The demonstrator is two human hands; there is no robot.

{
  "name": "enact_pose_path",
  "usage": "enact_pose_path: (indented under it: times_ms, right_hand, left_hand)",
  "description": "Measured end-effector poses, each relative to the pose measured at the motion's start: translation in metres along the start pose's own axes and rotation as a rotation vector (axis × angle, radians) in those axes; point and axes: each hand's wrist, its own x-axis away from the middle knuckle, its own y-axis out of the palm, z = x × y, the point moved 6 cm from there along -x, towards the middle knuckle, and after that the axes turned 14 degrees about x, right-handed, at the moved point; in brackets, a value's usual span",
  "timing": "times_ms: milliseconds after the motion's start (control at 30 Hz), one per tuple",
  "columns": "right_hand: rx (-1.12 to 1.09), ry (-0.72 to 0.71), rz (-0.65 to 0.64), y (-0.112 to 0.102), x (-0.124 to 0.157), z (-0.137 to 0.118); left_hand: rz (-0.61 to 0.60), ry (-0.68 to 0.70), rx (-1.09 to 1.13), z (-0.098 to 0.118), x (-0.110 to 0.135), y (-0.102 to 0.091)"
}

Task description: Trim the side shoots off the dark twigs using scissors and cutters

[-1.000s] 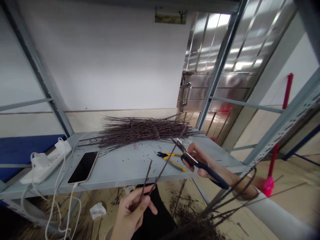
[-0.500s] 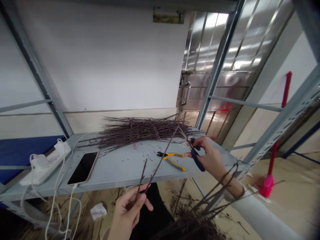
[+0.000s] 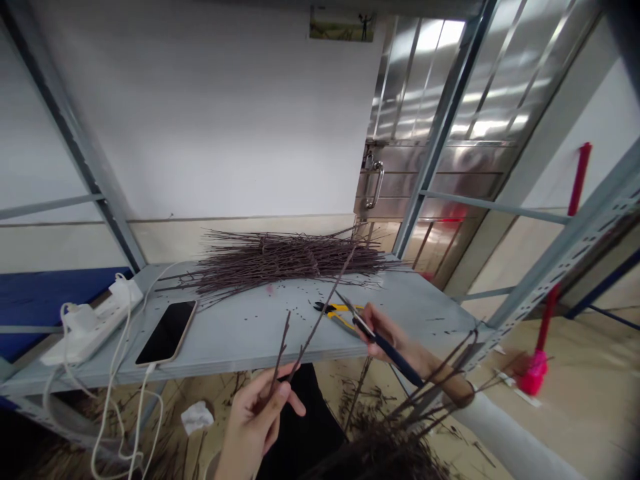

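Observation:
Pinched between the fingers of my left hand [image 3: 263, 417] is a thin brown forked twig [image 3: 323, 317], its long branch slanting up and right over the shelf. My right hand [image 3: 387, 333] is closed around dark-blue-handled scissors [image 3: 361, 321], whose blades point up and left close to the long branch. Whether the blades touch it I cannot tell. Behind the scissors lie yellow-and-grey cutting pliers [image 3: 340, 313], partly covered by my right hand. A big heap of twigs [image 3: 285, 260] is spread along the back of the grey shelf [image 3: 235, 333].
At the shelf's left are a phone [image 3: 167, 333] and a white power strip [image 3: 97, 317] with cables. More twigs [image 3: 395, 440] stick up at lower right, near my right forearm. Metal uprights [image 3: 425, 167] frame the shelf. Crumpled tissue [image 3: 197, 418] and twig scraps lie on the floor.
My right hand has brought the scissors down and left, from the branch's tip to beside its middle. The left hand keeps its hold on the twig, almost still.

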Motion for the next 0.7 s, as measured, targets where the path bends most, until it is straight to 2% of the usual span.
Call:
enact_pose_path:
  times_ms: [133, 300, 700]
  right_hand:
    - [-0.071, 0.033, -0.103, 0.010, 0.002, -0.017]
    - [-0.087, 0.019, -0.139, 0.009, 0.002, -0.030]
    - [-0.065, -0.002, -0.141, 0.007, 0.000, -0.025]
  left_hand:
    - [0.007, 0.003, 0.014, 0.003, 0.000, 0.002]
    - [-0.007, -0.008, 0.033, 0.003, 0.000, 0.004]
    - [-0.058, -0.050, -0.025, -0.004, 0.000, 0.007]
